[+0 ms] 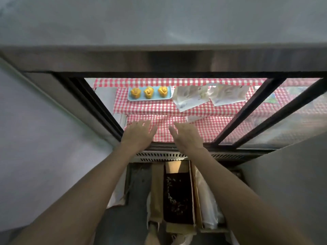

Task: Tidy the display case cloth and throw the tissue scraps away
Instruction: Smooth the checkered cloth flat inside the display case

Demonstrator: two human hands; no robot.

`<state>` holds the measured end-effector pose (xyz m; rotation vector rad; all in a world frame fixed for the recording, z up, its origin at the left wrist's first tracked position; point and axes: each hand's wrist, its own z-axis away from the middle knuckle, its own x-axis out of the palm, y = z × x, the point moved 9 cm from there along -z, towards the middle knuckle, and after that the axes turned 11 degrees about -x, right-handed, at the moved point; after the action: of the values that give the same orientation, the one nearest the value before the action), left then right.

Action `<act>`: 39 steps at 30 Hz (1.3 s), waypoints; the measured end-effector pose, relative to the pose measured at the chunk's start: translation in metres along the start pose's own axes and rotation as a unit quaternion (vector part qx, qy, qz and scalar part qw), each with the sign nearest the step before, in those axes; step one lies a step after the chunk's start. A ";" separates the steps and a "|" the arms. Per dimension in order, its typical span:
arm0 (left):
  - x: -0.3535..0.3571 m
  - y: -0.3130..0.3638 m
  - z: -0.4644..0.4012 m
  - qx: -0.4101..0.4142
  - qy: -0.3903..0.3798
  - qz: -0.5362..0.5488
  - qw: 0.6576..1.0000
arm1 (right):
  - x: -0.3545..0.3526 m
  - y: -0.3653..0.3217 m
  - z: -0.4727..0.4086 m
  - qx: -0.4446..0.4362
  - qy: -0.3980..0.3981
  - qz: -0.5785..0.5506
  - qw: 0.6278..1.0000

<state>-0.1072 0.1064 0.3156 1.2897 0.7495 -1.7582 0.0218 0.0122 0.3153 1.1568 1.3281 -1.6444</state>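
I am looking down into a display case [99,103] with a dark frame and a steel top [159,59]; its sliding glass door [276,117] is pushed to my right, leaving the left half open. A red-and-white checked cloth [212,128] covers the shelves inside, lying rumpled on the near shelf and running right under the glass. On the upper shelf a light blue tray [130,96] carries three yellow pastries [148,92], and just right of it lie two pale paper bags [191,98], one overlapping the shelf edge. A small white scrap [193,118] sits on the cloth near that edge; whether it is tissue I cannot tell. My left hand [139,133] and right hand [187,137] both reach through the opening, palms down over the near cloth, fingers [148,123] spread and released, holding nothing, close together with a narrow gap between them. Below the case, a vent grille [159,155] and cardboard boxes [177,195] crowd the floor.
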 end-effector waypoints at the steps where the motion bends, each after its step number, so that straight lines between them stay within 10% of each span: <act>1: 0.013 -0.007 -0.008 0.001 -0.001 -0.004 1.000 | 0.018 0.000 -0.006 -0.029 -0.027 0.048 0.998; 20: 0.222 -0.054 -0.197 -0.003 -0.013 -0.023 1.000 | 0.265 0.067 -0.166 -0.040 -0.043 0.069 0.996; 39: 0.310 -0.088 -0.358 -0.135 0.009 -0.005 0.991 | 0.360 0.119 -0.292 -0.062 -0.018 0.067 0.996</act>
<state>-0.0605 0.3653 -0.0883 1.1200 0.9701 -1.5913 0.0670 0.2742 -0.0829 1.1122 1.2828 -1.4593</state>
